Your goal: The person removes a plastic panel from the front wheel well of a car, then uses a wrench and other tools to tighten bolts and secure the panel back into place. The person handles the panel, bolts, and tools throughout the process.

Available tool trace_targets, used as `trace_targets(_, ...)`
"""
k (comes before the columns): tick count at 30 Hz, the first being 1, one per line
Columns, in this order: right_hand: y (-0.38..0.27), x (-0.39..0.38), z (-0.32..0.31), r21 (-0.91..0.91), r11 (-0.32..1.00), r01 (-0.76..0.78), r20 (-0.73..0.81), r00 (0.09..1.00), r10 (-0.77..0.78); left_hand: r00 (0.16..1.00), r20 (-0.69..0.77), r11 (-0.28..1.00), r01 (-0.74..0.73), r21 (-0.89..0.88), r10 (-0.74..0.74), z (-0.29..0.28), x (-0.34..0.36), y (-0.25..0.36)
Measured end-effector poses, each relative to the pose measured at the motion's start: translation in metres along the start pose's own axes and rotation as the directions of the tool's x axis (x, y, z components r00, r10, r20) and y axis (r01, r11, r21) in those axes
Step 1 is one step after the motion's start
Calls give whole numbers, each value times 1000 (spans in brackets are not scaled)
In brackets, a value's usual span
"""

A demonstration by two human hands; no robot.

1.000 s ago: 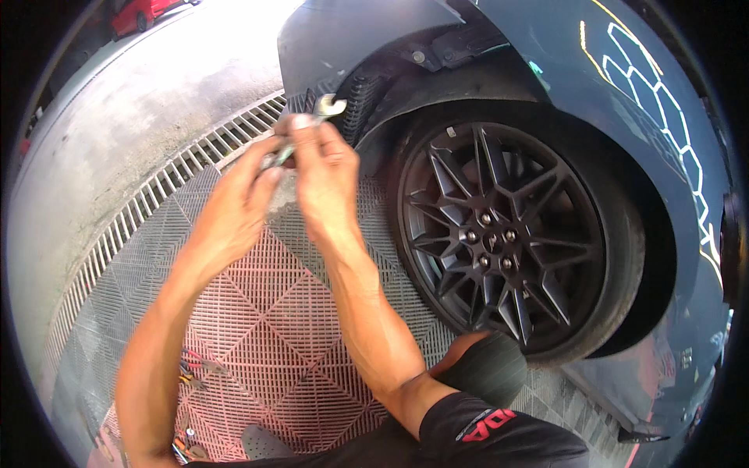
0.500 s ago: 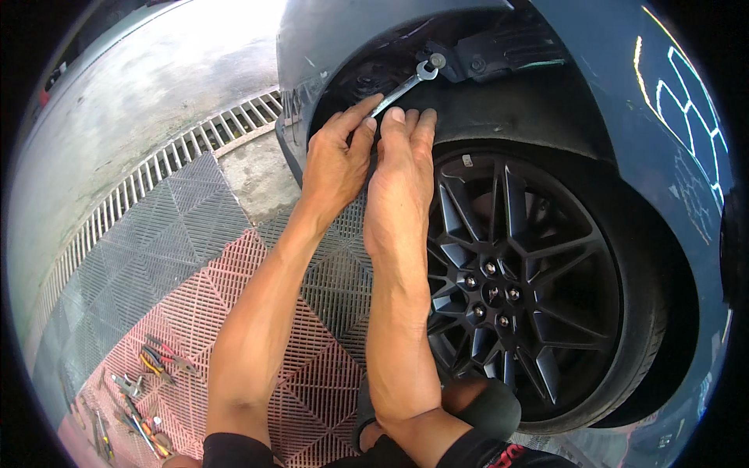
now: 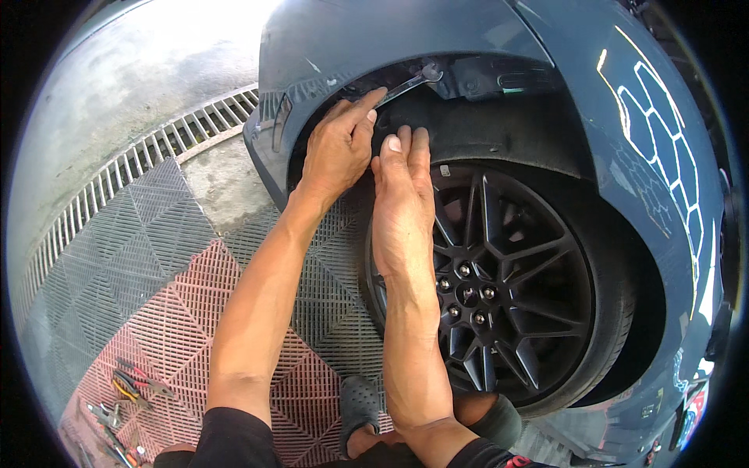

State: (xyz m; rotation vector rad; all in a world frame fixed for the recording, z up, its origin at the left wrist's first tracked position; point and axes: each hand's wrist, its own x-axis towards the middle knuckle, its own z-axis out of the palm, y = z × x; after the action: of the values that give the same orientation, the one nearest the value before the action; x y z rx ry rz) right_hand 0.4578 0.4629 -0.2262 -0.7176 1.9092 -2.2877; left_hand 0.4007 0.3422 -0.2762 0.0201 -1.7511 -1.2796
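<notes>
A silver open-end wrench (image 3: 407,86) reaches up into the wheel arch, its jaw at a bolt under the grey-blue fender (image 3: 406,35). My left hand (image 3: 334,148) is closed on the wrench's lower end, with index finger and thumb along the shank. Just right of it and lower, my right hand (image 3: 404,199) is raised with fingers stretched out, apart from the wrench. Beneath the arch liner (image 3: 484,129) sits the black multi-spoke wheel (image 3: 538,281). Whether the jaw is fully seated on the bolt is too dim to tell.
Pliers (image 3: 129,384) with red and yellow handles and several other hand tools lie on the red and grey grid floor tiles (image 3: 183,320) at lower left. A metal drain grate (image 3: 148,152) curves behind them. My clog (image 3: 360,402) stands near the tire.
My right hand has dropped slightly, away from the wrench. My left hand stays on the wrench. The view has shifted, so the car and wheel appear further left.
</notes>
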Motion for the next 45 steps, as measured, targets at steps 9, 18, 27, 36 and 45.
trace_targets(9,8,2,-10,98,995,12,29,999,-15,989,-4,986,144,-79,-145,6,-31,11)
trace_targets(18,6,-5,-17,203,979,19,74,997,-34,981,24,972,195,-129,-193,4,-34,23)
trace_targets(27,8,-8,-29,236,972,14,106,994,-40,978,58,973,206,-101,-201,9,-38,45)
trace_targets(36,8,-1,-18,273,962,12,77,996,-34,993,-69,995,89,-49,-92,3,-41,35)
trace_targets(45,14,3,-2,248,969,12,-66,998,5,981,-77,954,-155,255,180,-69,-82,53)
